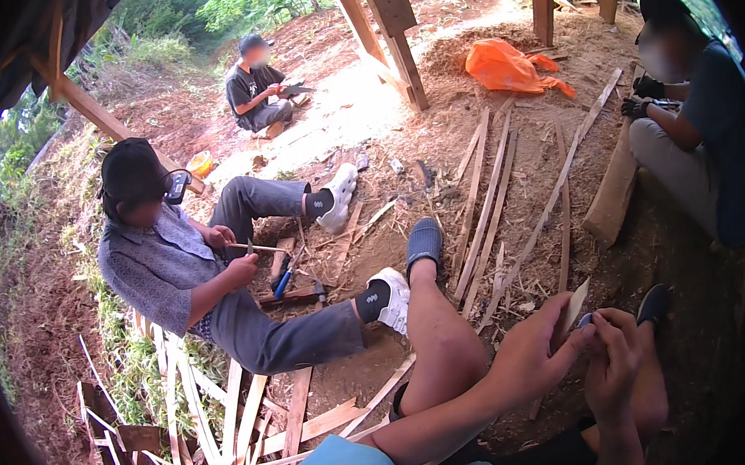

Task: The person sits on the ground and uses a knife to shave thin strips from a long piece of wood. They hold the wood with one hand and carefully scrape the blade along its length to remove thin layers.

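Observation:
My left hand (532, 351) is closed around a pale, flat bamboo or wood strip (575, 304), whose pointed end sticks up past the fingers. Close beside it, my right hand (614, 355) has its thumb and fingertips pinched together. A small bluish thing (584, 320) shows between the two hands at those fingertips; its kind is too small to make out. Both hands are above my right knee, over the ground, and nearly touch. The lower part of the strip is hidden by my left hand and forearm.
Long wooden strips (495, 198) lie on the dirt ahead, more (230, 415) at lower left. One person (171, 255) sits left with a stick and knife, near a hammer (319, 292). Others sit far back (254, 89) and right (693, 124). An orange sheet (503, 66) lies near posts (394, 41).

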